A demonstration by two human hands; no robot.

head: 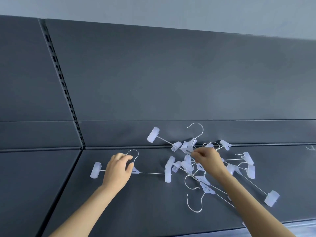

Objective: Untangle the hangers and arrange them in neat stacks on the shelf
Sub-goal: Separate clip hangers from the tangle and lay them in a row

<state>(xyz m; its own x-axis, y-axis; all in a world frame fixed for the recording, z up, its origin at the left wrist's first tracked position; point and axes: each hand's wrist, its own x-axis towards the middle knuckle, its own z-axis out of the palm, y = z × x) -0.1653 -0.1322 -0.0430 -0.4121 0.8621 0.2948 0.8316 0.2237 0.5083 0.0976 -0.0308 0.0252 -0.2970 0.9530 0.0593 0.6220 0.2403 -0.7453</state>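
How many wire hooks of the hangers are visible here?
5 hooks: one in the left hand, one upright against the back wall, one behind the right hand, and two in front of the pile. More may be hidden.

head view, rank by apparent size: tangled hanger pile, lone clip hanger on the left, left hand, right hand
1. tangled hanger pile, by far the widest spread
2. lone clip hanger, which spans well past the hand that grips it
3. left hand and right hand: they look alike, so not ranked
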